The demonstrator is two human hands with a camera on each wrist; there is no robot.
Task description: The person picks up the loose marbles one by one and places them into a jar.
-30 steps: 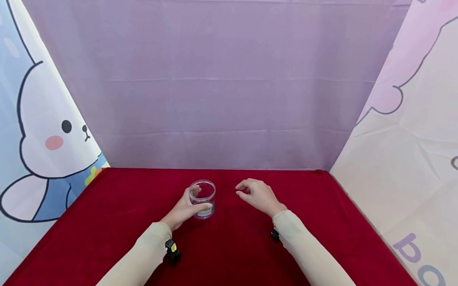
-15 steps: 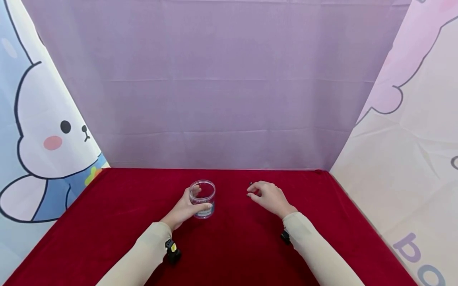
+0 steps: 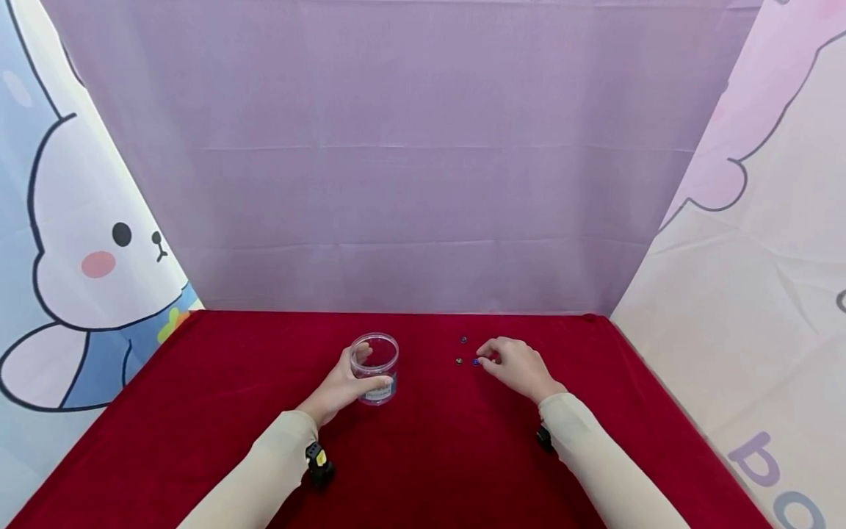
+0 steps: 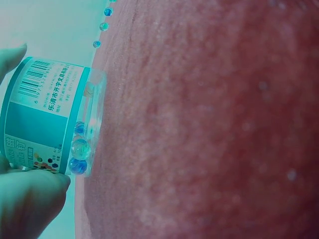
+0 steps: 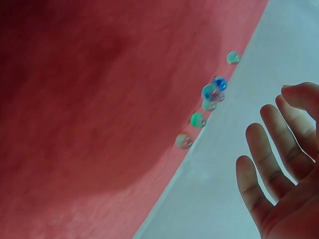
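My left hand (image 3: 340, 388) grips a clear plastic jar (image 3: 378, 395) around its side, upright on the red cloth with its mouth uncovered. In the left wrist view, the jar's printed label (image 4: 45, 99) shows, and a few glass marbles (image 4: 79, 149) lie at its bottom. To the right of the jar, small marbles (image 3: 459, 361) are scattered on the cloth. My right hand (image 3: 518, 366) is just beside them, fingers loosely bent. The right wrist view shows several blue, green and clear marbles (image 5: 210, 92) on the cloth, apart from the fingers (image 5: 271, 154), which hold nothing.
A red velvet cloth (image 3: 423, 455) covers the table. Behind it hangs a plain purple curtain (image 3: 396, 162). Printed cartoon panels stand at the left (image 3: 99, 206) and right (image 3: 747, 294) sides.
My right hand has moved to the right, away from the jar, and marbles now show on the cloth where it was. The left hand and jar have stayed still.
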